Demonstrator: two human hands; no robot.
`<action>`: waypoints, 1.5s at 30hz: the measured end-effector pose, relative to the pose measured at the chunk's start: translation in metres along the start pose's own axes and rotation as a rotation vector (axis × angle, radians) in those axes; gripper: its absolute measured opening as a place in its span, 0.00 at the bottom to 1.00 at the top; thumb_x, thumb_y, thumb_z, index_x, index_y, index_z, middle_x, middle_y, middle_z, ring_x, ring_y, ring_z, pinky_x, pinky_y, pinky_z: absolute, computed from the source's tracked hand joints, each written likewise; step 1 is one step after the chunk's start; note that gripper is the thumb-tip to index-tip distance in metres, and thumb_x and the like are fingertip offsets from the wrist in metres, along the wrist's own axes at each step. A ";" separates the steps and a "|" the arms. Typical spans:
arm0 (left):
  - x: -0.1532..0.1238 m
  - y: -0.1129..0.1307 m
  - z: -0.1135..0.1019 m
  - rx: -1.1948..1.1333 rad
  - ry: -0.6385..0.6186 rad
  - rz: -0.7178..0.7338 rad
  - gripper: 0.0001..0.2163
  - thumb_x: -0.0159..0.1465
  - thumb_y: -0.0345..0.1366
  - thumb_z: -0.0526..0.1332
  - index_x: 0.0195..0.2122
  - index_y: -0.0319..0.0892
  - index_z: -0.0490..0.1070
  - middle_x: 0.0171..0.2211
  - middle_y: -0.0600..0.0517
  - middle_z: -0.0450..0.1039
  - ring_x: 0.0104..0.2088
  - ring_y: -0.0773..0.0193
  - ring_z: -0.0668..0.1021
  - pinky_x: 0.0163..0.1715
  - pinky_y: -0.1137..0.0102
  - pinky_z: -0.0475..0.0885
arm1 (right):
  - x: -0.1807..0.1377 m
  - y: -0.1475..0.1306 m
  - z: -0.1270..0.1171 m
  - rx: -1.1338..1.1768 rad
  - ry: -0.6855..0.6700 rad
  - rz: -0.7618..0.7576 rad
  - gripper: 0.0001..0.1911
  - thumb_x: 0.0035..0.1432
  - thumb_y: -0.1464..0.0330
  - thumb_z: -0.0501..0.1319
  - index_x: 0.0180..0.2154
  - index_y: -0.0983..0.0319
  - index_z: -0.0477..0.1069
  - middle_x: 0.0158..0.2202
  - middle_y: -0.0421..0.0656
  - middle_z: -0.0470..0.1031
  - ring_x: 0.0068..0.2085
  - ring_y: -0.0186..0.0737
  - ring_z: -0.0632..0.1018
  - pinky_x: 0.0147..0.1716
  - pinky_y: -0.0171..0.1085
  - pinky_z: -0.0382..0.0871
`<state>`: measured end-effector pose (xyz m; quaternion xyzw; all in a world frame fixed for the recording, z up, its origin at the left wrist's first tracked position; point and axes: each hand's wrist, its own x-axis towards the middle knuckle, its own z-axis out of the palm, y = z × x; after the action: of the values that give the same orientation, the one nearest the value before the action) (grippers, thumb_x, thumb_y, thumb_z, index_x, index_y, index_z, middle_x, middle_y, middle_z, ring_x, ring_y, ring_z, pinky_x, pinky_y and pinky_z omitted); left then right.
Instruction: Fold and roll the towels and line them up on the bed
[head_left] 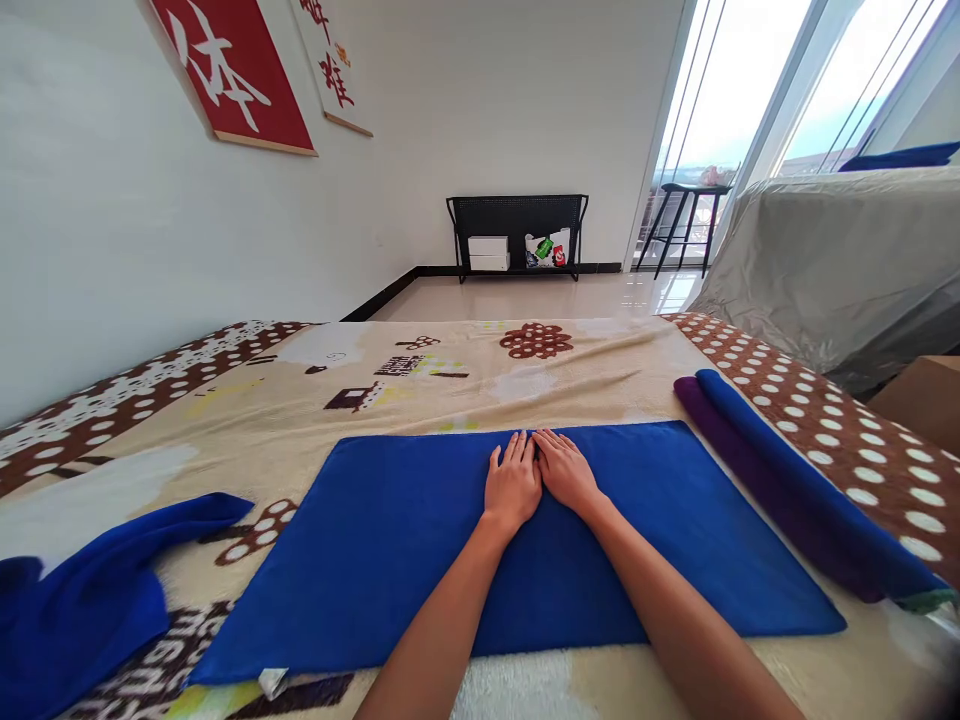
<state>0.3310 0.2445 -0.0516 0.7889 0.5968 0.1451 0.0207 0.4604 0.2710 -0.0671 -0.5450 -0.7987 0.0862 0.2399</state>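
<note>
A blue towel (390,560) lies spread flat, with a small white tag (273,682) at its near left corner. Close to the middle of its far edge, my left hand (514,480) rests palm down on the cloth. Right beside it, my right hand (568,468) also lies flat, its fingertips near those of the left. Fingers of both hands are stretched out, and neither holds anything. To the left is a crumpled blue towel (112,590). On the right lie a rolled or folded blue cloth (795,470) and a purple one (772,500), side by side.
Beneath everything is a patterned beige blanket (450,385) with brown dotted borders. Beyond it stand a black shelf (517,215) and a dark stool (686,190) near the window. A large covered piece (847,250) and a cardboard box (919,405) are at right.
</note>
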 end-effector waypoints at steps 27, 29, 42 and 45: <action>-0.056 -0.288 -0.069 0.182 -0.011 -0.459 0.32 0.70 0.57 0.37 0.71 0.49 0.48 0.73 0.50 0.45 0.71 0.52 0.52 0.67 0.46 0.48 | -0.074 0.228 -0.091 -0.158 0.068 0.312 0.33 0.68 0.50 0.44 0.63 0.62 0.65 0.66 0.47 0.63 0.69 0.45 0.61 0.69 0.48 0.51; -0.056 -0.287 -0.069 0.182 -0.012 -0.461 0.32 0.70 0.57 0.37 0.71 0.48 0.49 0.73 0.50 0.45 0.71 0.52 0.52 0.67 0.46 0.48 | -0.074 0.228 -0.090 -0.158 0.071 0.312 0.33 0.68 0.50 0.44 0.63 0.61 0.65 0.66 0.47 0.63 0.69 0.45 0.61 0.69 0.48 0.51; -0.057 -0.281 -0.071 0.197 0.000 -0.511 0.32 0.69 0.58 0.39 0.70 0.52 0.51 0.73 0.47 0.46 0.72 0.46 0.49 0.65 0.41 0.48 | -0.074 0.227 -0.091 -0.157 0.073 0.315 0.34 0.67 0.49 0.43 0.63 0.62 0.64 0.66 0.47 0.63 0.69 0.45 0.61 0.69 0.47 0.51; -0.057 -0.282 -0.071 0.193 -0.012 -0.515 0.32 0.69 0.59 0.38 0.71 0.53 0.51 0.73 0.47 0.45 0.72 0.46 0.49 0.65 0.42 0.49 | -0.074 0.226 -0.092 -0.157 0.070 0.321 0.34 0.67 0.49 0.43 0.63 0.62 0.64 0.66 0.47 0.63 0.68 0.45 0.61 0.69 0.47 0.51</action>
<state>0.0348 0.2612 -0.0534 0.6105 0.7885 0.0730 -0.0149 0.7133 0.2809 -0.0992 -0.6851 -0.6971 0.0417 0.2072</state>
